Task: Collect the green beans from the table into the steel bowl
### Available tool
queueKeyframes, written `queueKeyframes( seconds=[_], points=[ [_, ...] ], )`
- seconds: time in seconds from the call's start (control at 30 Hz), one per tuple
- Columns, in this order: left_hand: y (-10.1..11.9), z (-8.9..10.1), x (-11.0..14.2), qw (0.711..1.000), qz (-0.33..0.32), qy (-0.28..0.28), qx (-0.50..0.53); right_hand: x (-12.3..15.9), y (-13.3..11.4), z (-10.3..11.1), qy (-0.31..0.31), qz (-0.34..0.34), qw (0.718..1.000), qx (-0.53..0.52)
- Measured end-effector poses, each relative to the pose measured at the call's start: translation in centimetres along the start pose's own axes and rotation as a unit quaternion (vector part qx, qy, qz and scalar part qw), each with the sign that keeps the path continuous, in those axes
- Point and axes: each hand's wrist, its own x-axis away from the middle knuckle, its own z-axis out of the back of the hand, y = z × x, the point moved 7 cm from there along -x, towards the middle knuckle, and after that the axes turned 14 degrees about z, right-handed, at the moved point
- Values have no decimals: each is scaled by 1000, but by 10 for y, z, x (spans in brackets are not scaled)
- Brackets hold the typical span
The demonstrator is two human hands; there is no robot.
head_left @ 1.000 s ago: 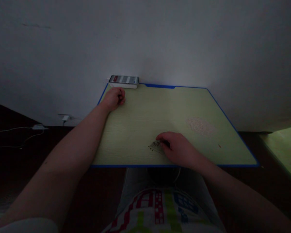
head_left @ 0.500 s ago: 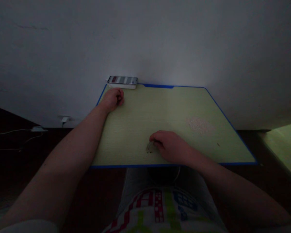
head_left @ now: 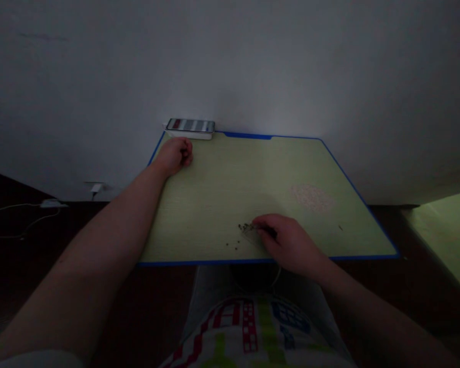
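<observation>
My right hand (head_left: pixel 287 240) is over the near middle of the table (head_left: pixel 222 189), its fingers pinched on a small clear plastic bag (head_left: pixel 249 234). The bag is tilted, and its outline is faint in the dim light. Small dark grains (head_left: pixel 242 226) are gathered at its left end; I cannot tell which are inside it. A few loose dark grains (head_left: pixel 227 244) lie on the tabletop nearby. At the far left, my left hand (head_left: pixel 173 155) rests on the table with curled fingers, and nothing shows in them.
A phone (head_left: pixel 190 125) lies on a white box (head_left: pixel 193 135) at the far left edge, against the wall. A patch of pale grains (head_left: pixel 313 198) is spread on the right side. Close to it lies a thin dark sliver (head_left: pixel 340 228). Blue edging (head_left: pixel 214 262) borders the table.
My right hand has shifted slightly right with the bag, which now lies more sideways. Several dark grains now show on the tabletop left of it. My left hand stays put.
</observation>
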Motion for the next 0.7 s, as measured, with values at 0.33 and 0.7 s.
queueKeyframes(
  seconds=[0.33, 0.7],
  points=[
    [-1, -1, 1, 1000, 11, 3, 7, -14, 4, 2, -7, -4, 999, 34],
    [-1, -1, 1, 1000, 7, -2, 2, -15, 5, 0, 0, -9, 999, 45]
  ],
)
